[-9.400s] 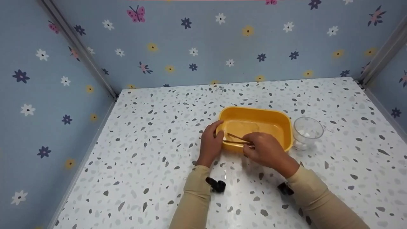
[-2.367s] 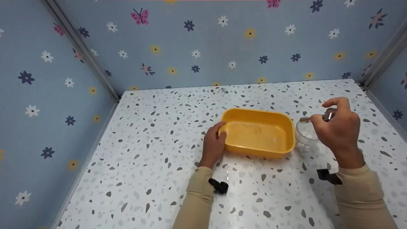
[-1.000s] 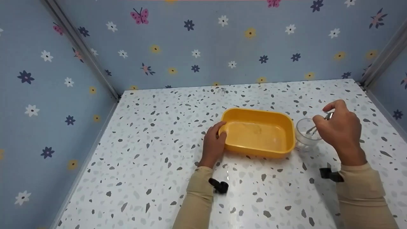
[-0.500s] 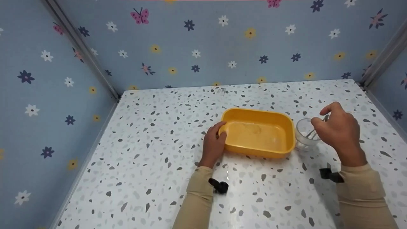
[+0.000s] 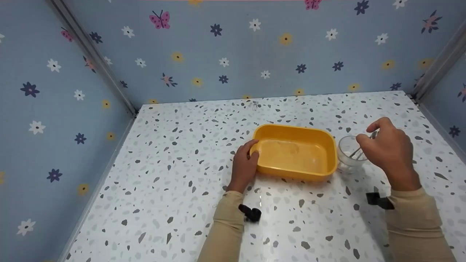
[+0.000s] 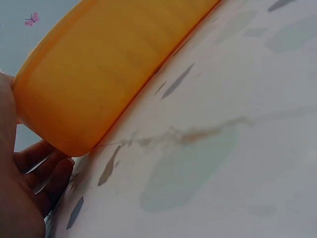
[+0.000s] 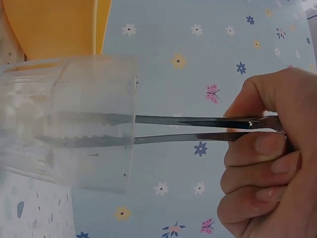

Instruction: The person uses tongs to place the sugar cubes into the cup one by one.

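Observation:
My left hand (image 5: 244,165) grips the left end of a yellow plastic tub (image 5: 296,171), thumb at the rim and fingers along the outer wall. In the left wrist view, that tub (image 6: 84,79) stands on the table with the fingers at its corner. My right hand (image 5: 387,151) holds slim metal tongs (image 7: 193,129) pinched between thumb and fingers. Their serrated tips reach down inside a clear cup (image 7: 104,168), their arms a little apart. White pieces (image 7: 22,111) lie at the cup's bottom, blurred through its wall. In the head view the cup (image 5: 346,169) stands just right of the tub.
The speckled white table (image 5: 174,174) extends left and in front of the tub. A blue flowered wall (image 5: 233,47) rises behind it, with side panels left and right. Black wrist cameras (image 5: 251,213) are strapped to both forearms.
Earlier the right hand had the tongs inside the tub's left end. It then moved right over the cup and lowered the tips in. The left hand has stayed on the tub.

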Tool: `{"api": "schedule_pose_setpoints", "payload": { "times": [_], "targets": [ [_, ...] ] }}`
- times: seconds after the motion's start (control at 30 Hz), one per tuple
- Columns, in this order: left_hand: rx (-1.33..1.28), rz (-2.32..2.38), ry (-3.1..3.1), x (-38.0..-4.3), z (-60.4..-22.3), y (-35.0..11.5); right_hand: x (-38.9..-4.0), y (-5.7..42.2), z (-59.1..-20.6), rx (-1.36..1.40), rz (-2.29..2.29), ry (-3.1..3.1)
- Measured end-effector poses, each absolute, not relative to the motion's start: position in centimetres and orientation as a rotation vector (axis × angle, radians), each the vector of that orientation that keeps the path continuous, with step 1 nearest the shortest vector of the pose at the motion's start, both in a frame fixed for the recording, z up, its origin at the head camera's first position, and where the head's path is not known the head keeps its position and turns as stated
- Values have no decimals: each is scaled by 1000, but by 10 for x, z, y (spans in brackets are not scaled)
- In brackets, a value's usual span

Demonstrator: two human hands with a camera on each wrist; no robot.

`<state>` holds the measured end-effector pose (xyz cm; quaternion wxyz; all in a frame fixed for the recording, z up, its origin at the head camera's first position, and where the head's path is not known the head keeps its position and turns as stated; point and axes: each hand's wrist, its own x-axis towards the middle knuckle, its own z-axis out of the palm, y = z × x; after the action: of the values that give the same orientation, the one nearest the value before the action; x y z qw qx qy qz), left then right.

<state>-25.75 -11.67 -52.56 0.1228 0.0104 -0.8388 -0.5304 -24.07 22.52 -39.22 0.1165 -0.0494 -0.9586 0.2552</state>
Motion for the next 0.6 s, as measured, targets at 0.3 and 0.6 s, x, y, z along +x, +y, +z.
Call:
{"api": "schedule_pose_setpoints", "payload": {
  "times": [0.3,0.6],
  "targets": [
    [24,-1548,-2443,-258,-526,-117,-236,223,-388,-143,728,-2790],
    [12,-1552,-2442,-257,-526,-117,-231,220,-382,-149,731,-2741]
  ]
}}
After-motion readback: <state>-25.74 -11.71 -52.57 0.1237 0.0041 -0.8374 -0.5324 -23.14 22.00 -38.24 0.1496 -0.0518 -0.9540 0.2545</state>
